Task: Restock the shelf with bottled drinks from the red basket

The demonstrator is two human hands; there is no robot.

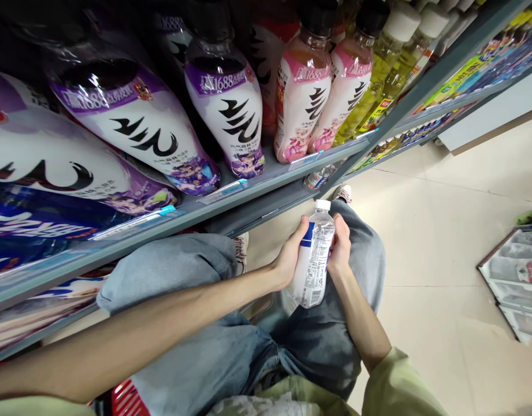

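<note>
I hold a clear plastic bottle point(313, 257) with a white cap and a white-and-blue label, tilted upright over my knees. My left hand point(290, 254) is wrapped round its left side, fingers closed on it. My right hand point(340, 245) grips its right side, thumb over the label. Both hands sit just below the grey shelf edge point(266, 179). I am crouched in blue jeans point(231, 346).
Purple-labelled bottles point(224, 98) and pink-labelled bottles point(302, 86) stand on the shelf above, with yellow drinks point(391, 63) further right. A small bottle point(320, 176) lies on the lower shelf. A red basket point(127, 398) is by my leg. Packs of bottles point(517, 277) sit on the tiled floor at right.
</note>
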